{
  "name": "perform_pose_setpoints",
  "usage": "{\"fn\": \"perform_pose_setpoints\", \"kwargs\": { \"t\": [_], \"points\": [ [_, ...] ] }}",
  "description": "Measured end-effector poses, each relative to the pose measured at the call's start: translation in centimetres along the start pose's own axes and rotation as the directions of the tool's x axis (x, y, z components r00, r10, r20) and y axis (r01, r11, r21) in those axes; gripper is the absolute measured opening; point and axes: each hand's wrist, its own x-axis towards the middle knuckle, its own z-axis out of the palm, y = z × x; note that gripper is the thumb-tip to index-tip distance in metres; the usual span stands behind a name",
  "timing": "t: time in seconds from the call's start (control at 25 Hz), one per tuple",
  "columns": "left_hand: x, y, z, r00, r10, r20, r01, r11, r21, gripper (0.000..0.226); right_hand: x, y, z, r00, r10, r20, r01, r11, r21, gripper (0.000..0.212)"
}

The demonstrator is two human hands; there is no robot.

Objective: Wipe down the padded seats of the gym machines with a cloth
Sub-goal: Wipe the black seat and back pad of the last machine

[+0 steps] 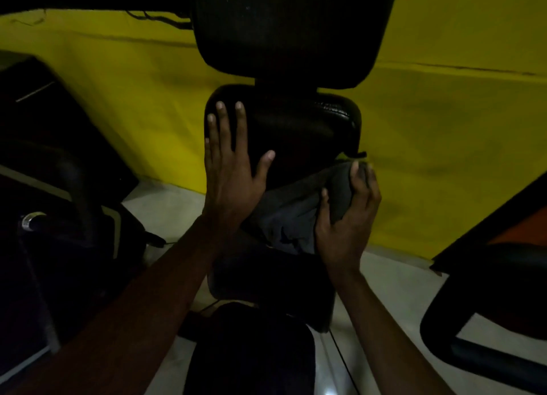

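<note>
The left grip lies flat and open on the black seat; the right grip squeezes the cloth at the seat's near edge; I guess most wiping is left to do.

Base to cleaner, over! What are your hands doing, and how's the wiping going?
Left hand flat and open on the black padded seat cushion. Right hand gripping the dark grey cloth at the cushion's lower edge. Nothing in the way.
</note>
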Motion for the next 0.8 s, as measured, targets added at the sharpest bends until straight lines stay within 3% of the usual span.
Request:
{"fn": "perform_pose_setpoints", "kwargs": {
  "t": [0.16,0.32,0.6,0.8],
  "points": [
    [-3.6,-0.7,1.5,0.976,0.194,0.098,-0.208,0.964,0.165,0.077,-5.7,3.9,-0.3,0.991,0.074,0.109,-0.070,0.997,-0.037,0.056],
    [-6.0,-1.4,3.4,0.887,0.411,0.212,-0.457,0.846,0.274,0.075,-9.1,6.3,-0.8,0.965,0.206,0.160,-0.213,0.977,0.026,0.056],
    [-6.3,-1.7,4.8,0.906,0.383,0.182,-0.422,0.861,0.284,0.080,-6.8,5.7,-0.6,0.984,0.142,0.110,-0.153,0.983,0.097,0.050],
    [-8.8,-1.9,6.1,0.884,0.426,0.194,-0.466,0.834,0.296,0.076,-10.7,7.6,-0.7,0.951,0.277,0.139,-0.280,0.960,-0.001,0.054]
  ]
}}
